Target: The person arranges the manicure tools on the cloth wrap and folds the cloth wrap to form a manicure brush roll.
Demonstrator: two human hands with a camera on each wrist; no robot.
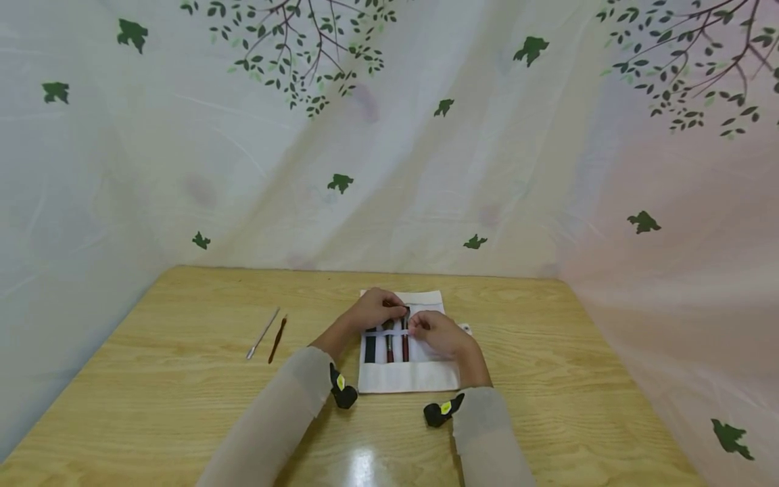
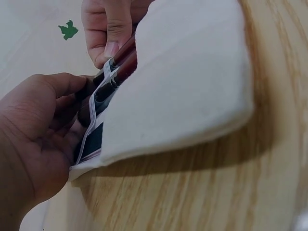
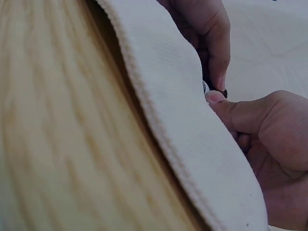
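A white cloth tool roll (image 1: 408, 379) lies unfolded on the table, with a pocket along its near edge and a white elastic band (image 2: 90, 115) across the middle. Under the band stand two brushes with dark red handles, the right-hand brush (image 1: 406, 346) and the left-hand brush (image 1: 390, 350), beside a flat dark tool (image 1: 370, 350). My left hand (image 1: 379, 308) pinches the dark head of the right-hand brush between thumb and fingers. My right hand (image 1: 437, 331) pinches the elastic band just right of that brush. The cloth hides part of both hands in the right wrist view.
Left of the roll, a thin silvery tool (image 1: 263, 333) and a brown wooden-handled tool (image 1: 277, 339) lie apart on the wooden table (image 1: 182, 379). Behind the table hangs a pale curtain (image 1: 389, 223) printed with leaves.
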